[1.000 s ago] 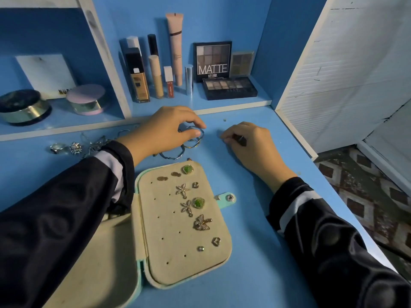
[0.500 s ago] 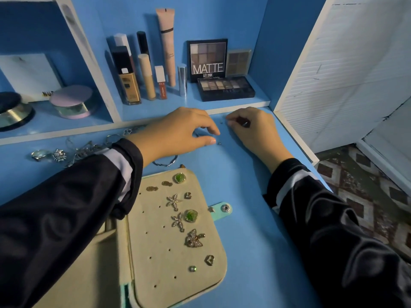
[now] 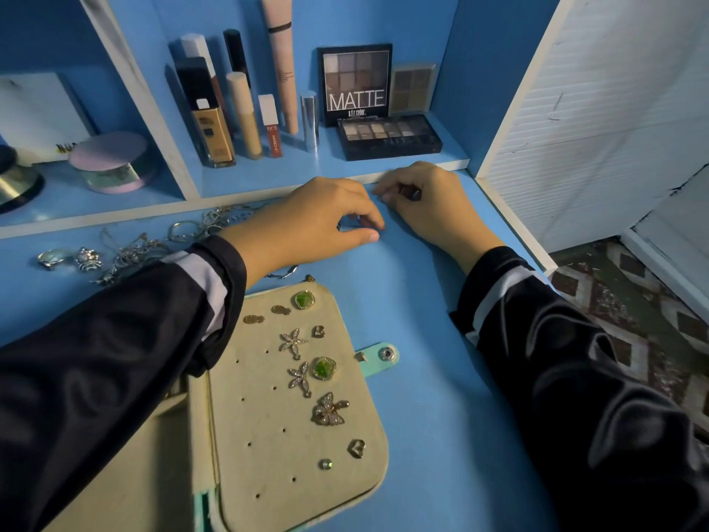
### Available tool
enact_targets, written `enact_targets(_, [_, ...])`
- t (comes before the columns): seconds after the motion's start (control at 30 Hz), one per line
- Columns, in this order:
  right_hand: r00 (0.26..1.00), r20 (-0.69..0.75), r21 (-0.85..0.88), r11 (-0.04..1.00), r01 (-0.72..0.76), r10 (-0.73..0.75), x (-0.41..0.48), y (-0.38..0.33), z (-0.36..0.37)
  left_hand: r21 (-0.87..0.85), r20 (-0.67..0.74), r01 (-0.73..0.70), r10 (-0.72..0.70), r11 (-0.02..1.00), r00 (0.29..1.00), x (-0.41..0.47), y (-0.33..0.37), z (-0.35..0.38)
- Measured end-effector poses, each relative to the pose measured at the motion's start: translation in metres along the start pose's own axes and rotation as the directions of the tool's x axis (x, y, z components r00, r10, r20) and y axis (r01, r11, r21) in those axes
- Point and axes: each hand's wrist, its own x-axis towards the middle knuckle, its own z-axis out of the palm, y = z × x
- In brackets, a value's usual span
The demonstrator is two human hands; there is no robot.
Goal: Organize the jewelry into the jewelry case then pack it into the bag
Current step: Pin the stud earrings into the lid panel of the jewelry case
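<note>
The open cream jewelry case (image 3: 268,455) lies flat with earrings (image 3: 324,368) pinned on its panel, silver jewelry (image 3: 128,250) heaped beyond.

Two hands are here, a left hand (image 3: 318,220) and a right hand (image 3: 429,213). The right hand pinches one small dark thing (image 3: 412,193).

One jewelry case (image 3: 268,474) lies open at the near edge of the tabletop (image 3: 422,397). Ten earrings sit on it: two green stones (image 3: 305,300), two star flowers (image 3: 292,342), two hearts (image 3: 356,448), two pineapples (image 3: 253,319), one butterfly (image 3: 329,409) and one round stud (image 3: 325,464).

Two rings (image 3: 51,258) lie by the left edge, next to one heap of silver chains (image 3: 215,220), too tangled to count.

On the shelf (image 3: 268,178) stand seven tubes and bottles (image 3: 209,120), three eyeshadow palettes (image 3: 355,84), two round pots (image 3: 111,163) and one white box (image 3: 38,113).
</note>
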Motion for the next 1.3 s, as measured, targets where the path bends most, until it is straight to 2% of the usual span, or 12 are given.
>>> enact_targets(0.17, [1.000,0.007,-0.009,0.999,0.031,-0.030,0.001,0.001,0.001,-0.032,0.009,-0.005,0.005,0.999,1.000,-0.001,0.001,0.000])
enact_targets(0.4, [0.999,0.043,0.005,1.000,-0.013,0.012,0.002,-0.003,-0.002,-0.057,0.015,0.017,-0.016,0.998,1.000,-0.001,0.001,0.000])
enact_targets(0.8, [0.998,0.057,0.053,0.998,-0.041,0.038,0.004,-0.001,-0.002,-0.096,-0.114,0.160,-0.171,0.982,0.979,-0.003,-0.006,-0.006])
enact_targets(1.3, [0.996,0.066,0.037,0.997,-0.068,0.065,0.004,-0.003,-0.002,-0.237,-0.116,0.258,-0.291,0.937,0.950,-0.004,-0.009,-0.008])
